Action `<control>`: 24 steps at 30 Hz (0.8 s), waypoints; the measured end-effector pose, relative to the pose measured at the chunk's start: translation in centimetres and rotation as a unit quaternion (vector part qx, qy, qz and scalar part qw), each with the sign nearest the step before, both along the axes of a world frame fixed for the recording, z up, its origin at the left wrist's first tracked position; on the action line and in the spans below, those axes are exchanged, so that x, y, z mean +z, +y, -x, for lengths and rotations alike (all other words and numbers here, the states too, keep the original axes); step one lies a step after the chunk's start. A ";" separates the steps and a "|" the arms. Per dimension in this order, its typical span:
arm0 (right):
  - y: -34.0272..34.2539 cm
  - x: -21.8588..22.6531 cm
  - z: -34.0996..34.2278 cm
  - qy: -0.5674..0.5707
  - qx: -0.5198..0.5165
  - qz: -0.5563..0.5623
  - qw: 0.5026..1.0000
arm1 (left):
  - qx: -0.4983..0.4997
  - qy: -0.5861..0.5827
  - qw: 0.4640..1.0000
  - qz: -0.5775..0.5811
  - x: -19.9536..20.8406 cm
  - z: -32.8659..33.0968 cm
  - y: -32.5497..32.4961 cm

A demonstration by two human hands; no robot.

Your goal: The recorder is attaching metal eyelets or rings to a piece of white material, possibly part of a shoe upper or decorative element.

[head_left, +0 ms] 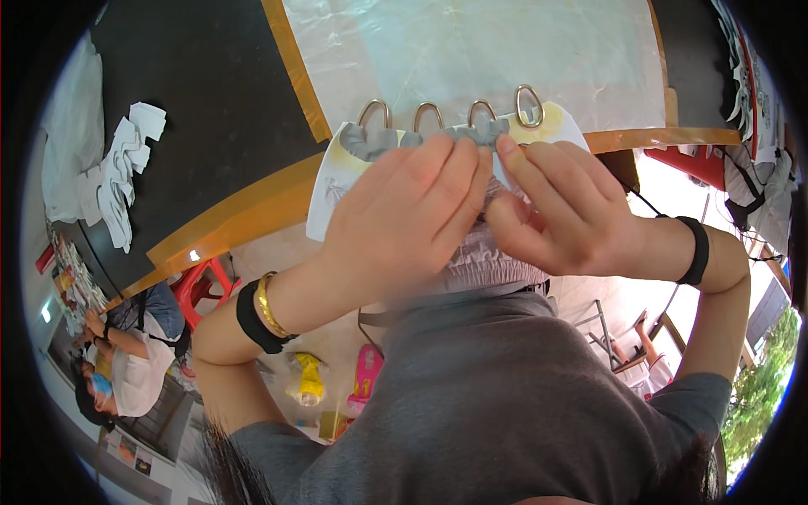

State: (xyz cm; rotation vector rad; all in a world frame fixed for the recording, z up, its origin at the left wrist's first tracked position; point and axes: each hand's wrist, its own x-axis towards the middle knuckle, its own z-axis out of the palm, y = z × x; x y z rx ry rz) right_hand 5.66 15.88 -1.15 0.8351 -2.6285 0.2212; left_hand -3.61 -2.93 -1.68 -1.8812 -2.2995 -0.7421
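A white card-like piece (331,202) with yellowish patches and grey scalloped edging (368,145) lies at the table's near edge. Several silvery metal loops (374,112) stick out along its far side. One oval metal loop (529,107) at the right end shows its whole outline. My left hand (412,202) is closed, its fingertips pressed on the grey edging near the middle. Beside it, my right hand (568,202) has its fingers curled in a pinch at the edging's right part. The fingers hide what exactly lies between them.
Translucent sheeting (589,50) is fixed to the dark table (210,101) with brown tape (244,202). White cut pieces (126,172) lie in a heap at the left. Another person (139,366) sits at the far left near a red stool (206,290).
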 end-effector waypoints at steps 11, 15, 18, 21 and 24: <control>-1.2 -0.4 -0.3 0.052 -0.024 -0.114 0.992 | 0.023 0.040 0.998 -0.046 -1.0 -1.1 0.9; -1.3 -0.4 -0.3 0.038 -0.025 -0.101 0.994 | 0.013 0.031 0.999 -0.033 -0.9 -1.0 0.8; -1.3 -0.8 -0.3 0.035 -0.022 -0.097 0.994 | 0.020 0.005 0.998 -0.053 -1.7 -1.1 0.8; -1.4 -0.6 -0.2 0.056 -0.012 -0.098 0.994 | 0.024 0.027 0.996 -0.079 -1.4 -1.1 0.8; -1.6 -0.6 -0.3 0.073 -0.015 -0.101 0.992 | 0.028 0.066 0.993 -0.099 -1.9 -1.1 0.9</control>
